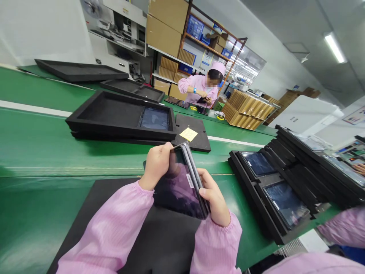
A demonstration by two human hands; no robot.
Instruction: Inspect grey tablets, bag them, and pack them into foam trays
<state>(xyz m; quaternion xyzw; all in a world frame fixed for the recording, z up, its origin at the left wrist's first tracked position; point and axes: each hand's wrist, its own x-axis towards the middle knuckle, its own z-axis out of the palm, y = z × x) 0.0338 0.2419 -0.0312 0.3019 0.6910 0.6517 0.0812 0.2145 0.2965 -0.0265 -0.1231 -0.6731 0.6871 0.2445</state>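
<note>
Between my two hands a black tablet point(178, 190) is held tilted, its glossy screen toward me and a small white label near one long edge. A doubled edge along its right side suggests a second tablet behind it, though I cannot tell for sure. My left hand point(158, 161) is closed round the upper left edge. On the right side, my right hand point(213, 194) grips the long edge with the thumb on the front rim. Under my forearms lies a black foam sheet point(114, 205) on the green bench.
A black foam tray point(108, 114) with one tablet point(155, 118) sits ahead left. Beside it, a yellow paper point(188, 134) lies on a black foam piece point(201, 142). At right stand trays with tablets point(258, 163) and a pink sleeve point(343, 228). A co-worker point(203, 85) works across the bench.
</note>
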